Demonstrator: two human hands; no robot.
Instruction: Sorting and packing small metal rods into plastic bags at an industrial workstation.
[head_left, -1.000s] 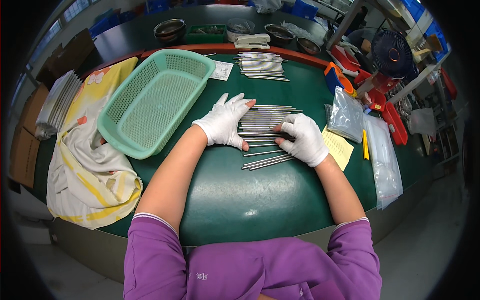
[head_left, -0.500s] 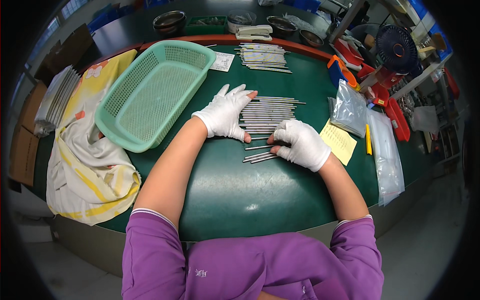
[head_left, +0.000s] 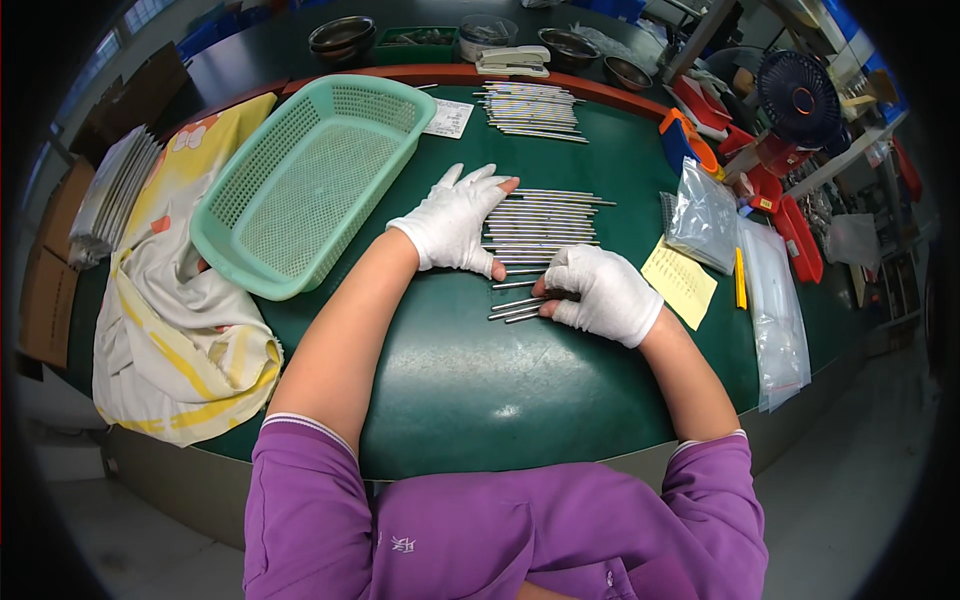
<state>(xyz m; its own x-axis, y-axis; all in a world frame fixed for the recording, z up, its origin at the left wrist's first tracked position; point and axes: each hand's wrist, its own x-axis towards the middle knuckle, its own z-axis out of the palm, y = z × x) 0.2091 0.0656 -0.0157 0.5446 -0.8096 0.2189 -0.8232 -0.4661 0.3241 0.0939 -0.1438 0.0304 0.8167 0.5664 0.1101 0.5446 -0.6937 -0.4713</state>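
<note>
The right hand [head_left: 600,293] has slid down to 3 stray rods [head_left: 518,308] and presses them flat (fingers together). The left hand [head_left: 455,220] stays spread on the rod row [head_left: 545,220], so sorting goes on.

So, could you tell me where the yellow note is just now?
In the head view, the yellow note lies flat on the green table, on the person's right, between the right hand and the clear plastic bags.

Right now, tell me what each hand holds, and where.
Neither grips anything. The left hand lies flat on the metal rods; the right hand presses their near ends.
</note>
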